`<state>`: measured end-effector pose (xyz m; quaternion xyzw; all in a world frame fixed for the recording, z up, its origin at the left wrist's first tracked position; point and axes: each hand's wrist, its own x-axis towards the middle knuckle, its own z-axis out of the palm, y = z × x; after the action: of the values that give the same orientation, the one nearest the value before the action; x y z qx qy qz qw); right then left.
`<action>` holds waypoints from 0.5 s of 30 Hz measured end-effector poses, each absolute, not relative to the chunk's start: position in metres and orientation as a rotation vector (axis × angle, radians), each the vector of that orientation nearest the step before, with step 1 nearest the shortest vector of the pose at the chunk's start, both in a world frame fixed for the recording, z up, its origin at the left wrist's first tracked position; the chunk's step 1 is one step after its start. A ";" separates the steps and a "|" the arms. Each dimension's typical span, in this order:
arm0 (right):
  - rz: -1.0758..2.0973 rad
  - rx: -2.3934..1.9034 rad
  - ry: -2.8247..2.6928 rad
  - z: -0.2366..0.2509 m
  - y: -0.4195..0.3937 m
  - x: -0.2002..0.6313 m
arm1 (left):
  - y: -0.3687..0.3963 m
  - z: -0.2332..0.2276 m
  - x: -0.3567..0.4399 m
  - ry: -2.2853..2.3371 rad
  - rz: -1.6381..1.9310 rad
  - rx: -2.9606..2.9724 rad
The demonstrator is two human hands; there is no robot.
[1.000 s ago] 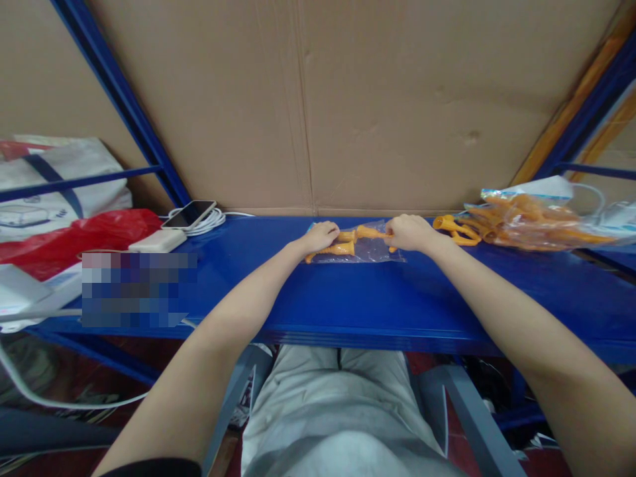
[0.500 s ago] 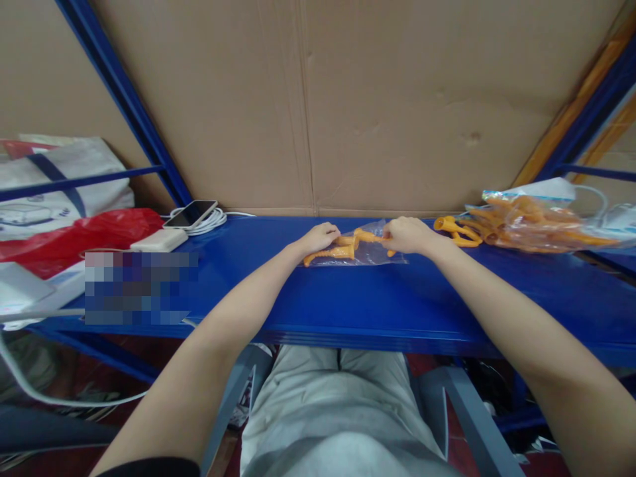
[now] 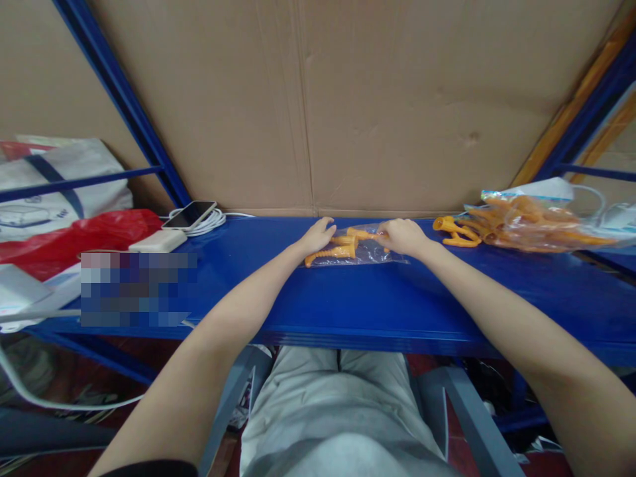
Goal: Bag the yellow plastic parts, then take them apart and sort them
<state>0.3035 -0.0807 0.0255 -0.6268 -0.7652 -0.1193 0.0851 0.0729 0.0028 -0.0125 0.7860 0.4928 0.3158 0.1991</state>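
A clear plastic bag [image 3: 370,255] lies flat on the blue table [image 3: 348,298], with orange plastic pieces in or on it. One orange piece [image 3: 332,252] has a ribbed tapering end and a wider round end. My left hand [image 3: 318,237] rests at the bag's left end, thumb and fingers apart, beside that piece. At the opposite end, my right hand [image 3: 405,237] has its fingers closed on another orange piece [image 3: 365,234]. Whether that hand also pinches the bag film is hidden.
To the right lie a loose orange piece [image 3: 454,232] and a filled bag of orange pieces [image 3: 541,222]. A phone [image 3: 189,215] on coiled white cable, a white power bank [image 3: 158,241] and a red bag [image 3: 109,232] are at left. Cardboard [image 3: 308,106] stands behind.
My left hand's fingers have lifted and spread away from the orange piece. My right hand has shifted slightly left over the bag.
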 end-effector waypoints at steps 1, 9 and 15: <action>-0.286 -1.805 -2.245 0.021 -0.077 0.303 | 0.002 -0.013 0.073 1.371 0.897 2.169; 0.715 -1.396 -1.423 -0.004 -0.059 0.286 | 0.007 -0.019 0.074 1.308 1.074 1.994; 1.188 -1.397 -1.153 0.006 -0.067 0.286 | 0.008 -0.018 0.076 1.368 1.082 1.985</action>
<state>0.2859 -0.0672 0.0057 -0.5698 -0.4701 0.4844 0.4688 0.0761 0.0078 -0.0183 0.7278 0.5018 0.3969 0.2469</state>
